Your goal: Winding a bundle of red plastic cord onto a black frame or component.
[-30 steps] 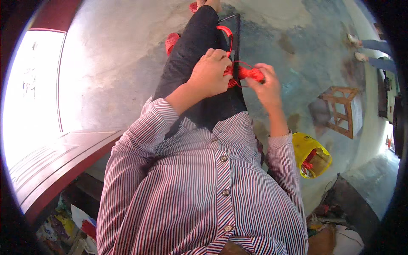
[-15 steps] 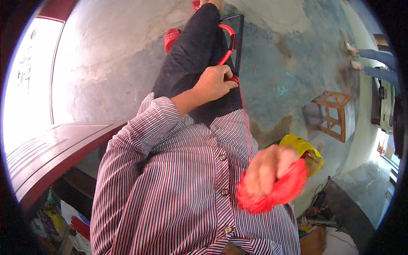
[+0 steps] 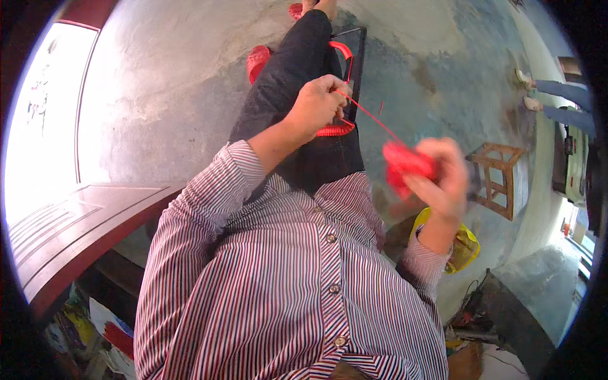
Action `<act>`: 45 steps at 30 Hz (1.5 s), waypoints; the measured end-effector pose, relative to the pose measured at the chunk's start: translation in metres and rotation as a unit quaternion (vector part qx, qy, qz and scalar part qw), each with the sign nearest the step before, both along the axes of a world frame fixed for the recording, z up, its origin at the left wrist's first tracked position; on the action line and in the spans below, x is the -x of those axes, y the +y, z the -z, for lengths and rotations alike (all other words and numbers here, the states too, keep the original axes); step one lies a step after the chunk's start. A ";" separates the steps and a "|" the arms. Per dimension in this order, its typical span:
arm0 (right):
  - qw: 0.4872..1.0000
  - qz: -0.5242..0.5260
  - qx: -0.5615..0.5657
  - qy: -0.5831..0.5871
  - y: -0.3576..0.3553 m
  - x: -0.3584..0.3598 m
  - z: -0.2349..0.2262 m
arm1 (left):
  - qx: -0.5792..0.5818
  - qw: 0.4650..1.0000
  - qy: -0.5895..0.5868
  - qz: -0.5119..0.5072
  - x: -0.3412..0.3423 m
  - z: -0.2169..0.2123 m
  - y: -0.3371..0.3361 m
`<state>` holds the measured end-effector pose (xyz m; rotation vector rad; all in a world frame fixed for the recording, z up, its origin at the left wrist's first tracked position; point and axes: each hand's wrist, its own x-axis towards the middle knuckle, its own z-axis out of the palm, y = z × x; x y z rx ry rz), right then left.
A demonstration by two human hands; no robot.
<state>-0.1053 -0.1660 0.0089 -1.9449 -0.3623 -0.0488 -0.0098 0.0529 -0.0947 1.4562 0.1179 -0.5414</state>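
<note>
I see my left hand [image 3: 316,104] closed over the near edge of the red woven piece [image 3: 335,130] on the dark frame [image 3: 354,69], which rests far out on my knee. A taut red thread [image 3: 370,117] runs right from it to the blurred red yarn bundle [image 3: 405,166], gripped in my right hand [image 3: 443,180], nearer and well right of the frame.

Taut red yarn [image 3: 373,117], blurred ball [image 3: 405,163]

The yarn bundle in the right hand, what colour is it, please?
Red, seen in the head view: yarn bundle in the right hand.
</note>
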 end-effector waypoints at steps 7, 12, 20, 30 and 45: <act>0.982 0.071 0.102 0.144 0.034 -0.051 0.123 | -0.157 0.986 -0.028 0.056 0.000 0.028 -0.005; 0.981 0.080 0.140 0.103 0.044 -0.055 0.147 | -0.307 0.902 -0.284 0.105 0.005 0.044 -0.009; 0.986 0.134 -0.076 0.065 0.057 -0.041 0.114 | -0.250 0.946 -0.189 -0.083 -0.006 0.015 -0.002; 0.882 0.173 -0.406 0.167 0.021 -0.039 0.086 | 0.145 0.958 0.248 -0.005 0.001 -0.013 -0.006; 0.750 0.071 -0.621 0.215 -0.100 0.108 0.053 | -0.053 0.982 0.177 0.040 -0.011 0.024 -0.008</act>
